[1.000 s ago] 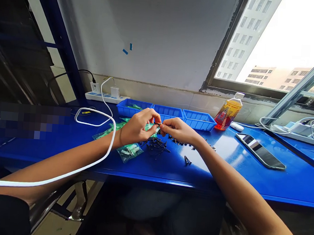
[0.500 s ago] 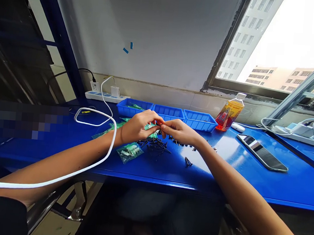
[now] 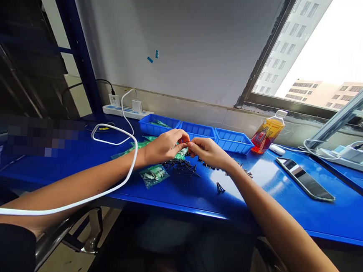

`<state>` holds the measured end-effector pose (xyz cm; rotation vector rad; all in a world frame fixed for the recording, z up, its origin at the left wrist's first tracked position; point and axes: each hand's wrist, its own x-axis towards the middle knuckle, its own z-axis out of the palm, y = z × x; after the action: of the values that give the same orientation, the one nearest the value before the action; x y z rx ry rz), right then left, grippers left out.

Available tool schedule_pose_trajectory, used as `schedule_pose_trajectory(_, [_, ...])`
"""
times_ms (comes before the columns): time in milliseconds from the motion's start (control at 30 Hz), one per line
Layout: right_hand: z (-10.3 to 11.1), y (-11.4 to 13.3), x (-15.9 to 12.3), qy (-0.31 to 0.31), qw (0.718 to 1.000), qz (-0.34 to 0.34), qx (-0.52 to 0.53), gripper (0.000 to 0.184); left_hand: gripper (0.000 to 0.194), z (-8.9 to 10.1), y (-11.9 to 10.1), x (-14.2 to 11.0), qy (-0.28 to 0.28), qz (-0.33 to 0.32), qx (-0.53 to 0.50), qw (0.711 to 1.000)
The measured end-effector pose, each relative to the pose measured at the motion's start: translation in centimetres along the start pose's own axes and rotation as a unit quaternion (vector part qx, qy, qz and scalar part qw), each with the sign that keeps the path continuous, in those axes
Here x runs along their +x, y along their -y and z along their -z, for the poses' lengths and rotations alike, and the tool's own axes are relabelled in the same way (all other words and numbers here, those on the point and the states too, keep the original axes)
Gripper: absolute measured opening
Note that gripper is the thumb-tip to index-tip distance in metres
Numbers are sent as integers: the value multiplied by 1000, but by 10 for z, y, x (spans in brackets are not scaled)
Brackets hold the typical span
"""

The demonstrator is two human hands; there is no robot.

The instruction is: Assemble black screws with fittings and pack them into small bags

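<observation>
My left hand (image 3: pixel 170 144) and my right hand (image 3: pixel 206 150) meet fingertip to fingertip above the blue table. Both are closed in a pinch, and whatever lies between the fingers is too small and covered to make out. Below them is a loose pile of black screws (image 3: pixel 183 168). A clear, green-tinted plastic bag (image 3: pixel 154 175) with light metal pieces lies just in front of my left hand. More green-tinted bags (image 3: pixel 126 152) are partly hidden behind my left forearm. A few black screws (image 3: pixel 220 188) stand apart near my right forearm, and small metal parts (image 3: pixel 248 173) are scattered beyond it.
Three blue bins (image 3: pixel 234 142) line the wall; the left one holds green-tinted bags. A drink bottle (image 3: pixel 268 132), white case (image 3: pixel 276 149) and phone (image 3: pixel 305 179) are at right. A white cable (image 3: pixel 135 149) crosses over my left forearm from a power strip (image 3: pixel 125 112).
The whole view has shifted slightly, so the scene sits a little further right. Both hands stay pinched together, with their fingers moved slightly; a small dark bit between them shows less now.
</observation>
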<state>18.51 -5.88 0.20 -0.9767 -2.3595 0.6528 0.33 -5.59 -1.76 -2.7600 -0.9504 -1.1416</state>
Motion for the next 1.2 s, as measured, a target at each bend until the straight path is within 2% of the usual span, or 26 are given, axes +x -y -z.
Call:
schedule_pose_trajectory(133, [-4, 1, 0, -89, 985, 6, -146, 11, 12, -3, 0, 0, 16, 52, -10, 998])
schedule_pose_trajectory(300, [-7, -2, -2, -106, 966, 16, -235, 8, 18, -3, -3, 1, 36, 92, -19, 995])
schedule_pose_trajectory(500, [-7, -3, -2, -110, 960, 19, -255, 9, 21, -4, -4, 1, 38, 99, -15, 994])
schedule_pose_trajectory(867, [-7, 4, -1, -100, 949, -28, -297, 17, 19, -3, -6, 1, 35, 128, -30, 991])
schedule_pose_trajectory(1067, [-7, 2, -2, -82, 951, -7, -298, 25, 19, -4, -6, 1, 33, 120, -24, 992])
schedule_pose_trajectory(1200, [-8, 1, -2, -77, 953, -2, -293, 24, 19, -3, -8, 1, 44, 132, -22, 990])
